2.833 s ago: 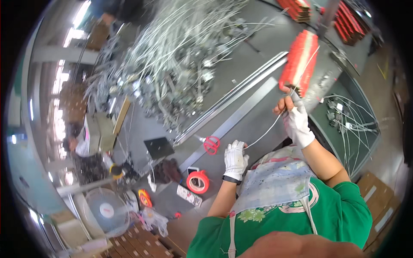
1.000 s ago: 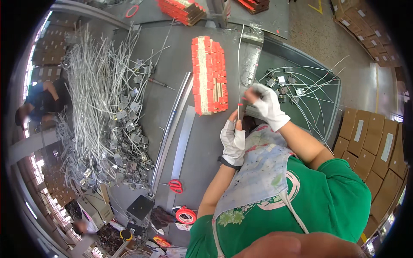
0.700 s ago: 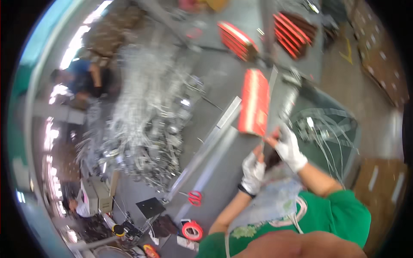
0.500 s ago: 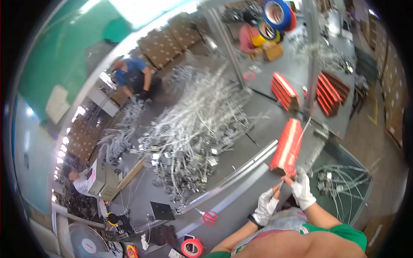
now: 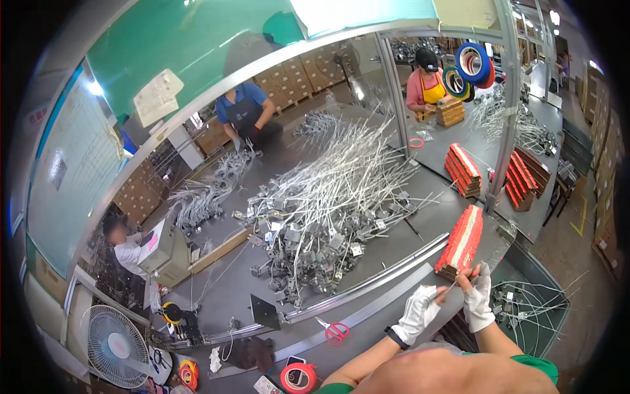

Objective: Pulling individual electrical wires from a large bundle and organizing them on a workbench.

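here both gloved hands work just below the red stack (image 5: 461,241): left hand (image 5: 418,314) and right hand (image 5: 477,301) pinch a thin wire (image 5: 451,286); next likely needs a steady pull.

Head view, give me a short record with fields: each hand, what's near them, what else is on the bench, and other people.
left hand: white glove, fingers curled, close to a thin wire
right hand: white glove, pinching the wire beside the red stack
near hands: red scissors, red tape roll, metal rail
bench: big pile of grey wire parts, more red stacks
bin at right: loose wire parts
people: three others working at neighbouring tables
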The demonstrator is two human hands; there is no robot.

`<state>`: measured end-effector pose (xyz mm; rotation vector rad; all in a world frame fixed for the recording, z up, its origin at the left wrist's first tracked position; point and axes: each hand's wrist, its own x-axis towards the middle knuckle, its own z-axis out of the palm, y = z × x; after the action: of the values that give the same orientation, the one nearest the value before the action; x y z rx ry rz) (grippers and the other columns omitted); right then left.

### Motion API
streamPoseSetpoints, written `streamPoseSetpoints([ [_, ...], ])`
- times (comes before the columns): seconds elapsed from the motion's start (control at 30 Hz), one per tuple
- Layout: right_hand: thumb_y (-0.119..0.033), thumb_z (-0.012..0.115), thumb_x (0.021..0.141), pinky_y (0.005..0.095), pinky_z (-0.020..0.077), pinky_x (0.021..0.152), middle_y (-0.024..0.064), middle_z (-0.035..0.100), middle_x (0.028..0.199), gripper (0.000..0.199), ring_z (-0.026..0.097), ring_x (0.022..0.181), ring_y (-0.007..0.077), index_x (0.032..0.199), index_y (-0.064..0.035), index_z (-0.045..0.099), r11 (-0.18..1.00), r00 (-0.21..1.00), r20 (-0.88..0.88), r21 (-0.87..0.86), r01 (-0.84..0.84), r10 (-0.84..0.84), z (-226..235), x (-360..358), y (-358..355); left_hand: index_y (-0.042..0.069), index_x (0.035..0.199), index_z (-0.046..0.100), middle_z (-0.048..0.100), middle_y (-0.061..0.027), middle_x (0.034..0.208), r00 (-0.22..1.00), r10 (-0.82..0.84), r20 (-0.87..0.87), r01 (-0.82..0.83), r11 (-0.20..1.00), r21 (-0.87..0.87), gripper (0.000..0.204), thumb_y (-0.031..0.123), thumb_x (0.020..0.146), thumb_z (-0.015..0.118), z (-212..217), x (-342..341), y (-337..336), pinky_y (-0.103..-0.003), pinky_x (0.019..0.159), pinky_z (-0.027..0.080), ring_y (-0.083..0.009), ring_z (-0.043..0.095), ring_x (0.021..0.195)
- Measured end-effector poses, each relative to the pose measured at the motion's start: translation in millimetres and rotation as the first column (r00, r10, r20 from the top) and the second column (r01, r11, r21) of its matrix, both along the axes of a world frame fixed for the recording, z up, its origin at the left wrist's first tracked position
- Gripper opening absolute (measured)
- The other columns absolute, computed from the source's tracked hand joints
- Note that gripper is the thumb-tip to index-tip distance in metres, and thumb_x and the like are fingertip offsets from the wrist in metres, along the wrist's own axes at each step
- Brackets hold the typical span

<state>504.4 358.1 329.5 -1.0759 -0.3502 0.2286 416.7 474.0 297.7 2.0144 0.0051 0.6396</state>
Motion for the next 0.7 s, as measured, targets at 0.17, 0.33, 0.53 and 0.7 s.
streamPoseSetpoints([
  [0.17, 0.001, 0.059, 0.076, 0.0214, 0.0363, 0.059, 0.0004, 0.046, 0.072, 0.03, 0.045, 0.063, 0.0089, 0.086, -0.012, 0.034, 0.974, 0.979, 0.016, -0.092, 0.205, -0.205, -13.9, 20.6, -17.7, 0.011, 0.106, 0.059, 0.058, -0.01, 0.085, 0.986, 0.133, 0.097, -0.146, 0.979, 0.144, 0.041, 0.001, 0.066, 0.064, 16.2, 10.1, -15.2, -0.036, 0.069, 0.046, -0.0286, 0.056, 0.078],
  [0.33, -0.023, 0.058, 0.084, 0.0217, 0.0338, 0.058, -0.0039, 0.044, 0.071, 0.015, 0.041, 0.064, 0.0067, 0.084, -0.0117, 0.048, 0.872, 0.882, -0.052, -0.186, 0.452, -0.468, -70.8, 104.1, -132.3, 0.009, 0.104, 0.058, 0.057, -0.0119, 0.09, 0.94, 0.341, 0.027, -0.338, 0.911, 0.236, 0.042, -0.001, 0.063, 0.062, 7.0, 2.8, 13.9, -0.037, 0.072, 0.044, -0.0295, 0.054, 0.082],
  [0.53, -0.026, 0.057, 0.087, 0.0176, 0.0403, 0.063, 0.001, 0.053, 0.082, 0.019, 0.048, 0.069, 0.0072, 0.085, -0.0075, 0.053, 0.715, 0.61, -0.375, -0.308, 0.628, -0.698, -233.7, 176.5, -415.1, 0.009, 0.103, 0.058, 0.056, -0.011, 0.093, 0.673, 0.737, 0.068, -0.69, 0.592, 0.417, 0.042, 0.0, 0.063, 0.064, -21.4, -15.7, 96.9, -0.038, 0.076, 0.042, -0.0297, 0.053, 0.087],
  [0.7, -0.031, 0.055, 0.087, 0.0222, 0.0401, 0.061, 0.0012, 0.05, 0.077, 0.024, 0.045, 0.065, 0.0101, 0.084, -0.0081, 0.048, 0.813, 0.606, -0.542, -0.395, 0.429, -0.582, -227.3, 140.6, -337.2, 0.009, 0.106, 0.056, 0.055, -0.0113, 0.097, 0.441, 0.847, 0.298, -0.756, 0.171, 0.632, 0.042, 0.013, 0.065, 0.067, 6.2, -10.5, 182.8, -0.041, 0.082, 0.039, -0.031, 0.05, 0.092],
])
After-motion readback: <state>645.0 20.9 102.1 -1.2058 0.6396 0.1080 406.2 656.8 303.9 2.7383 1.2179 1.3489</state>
